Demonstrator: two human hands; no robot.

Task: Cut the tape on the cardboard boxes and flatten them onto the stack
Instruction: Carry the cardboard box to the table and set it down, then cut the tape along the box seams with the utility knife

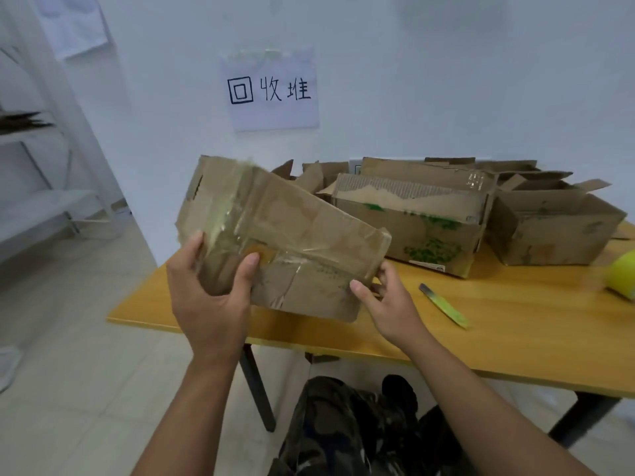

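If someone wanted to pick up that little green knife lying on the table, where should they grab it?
Probably by the green handle, the end nearest the table's front edge, coming from above. The knife lies flat and alone on the table, with its dark blade end pointing toward the boxes, so a grip on the handle keeps fingers off the blade.

I count two hands, the left hand [209, 297] and right hand [388, 304]; one flattened box [292, 235] held; at least three open boxes on one counter [515, 324], the back pile unclear; one cutter [445, 305]; one tape roll [623, 274]; one wall sign [271, 91].
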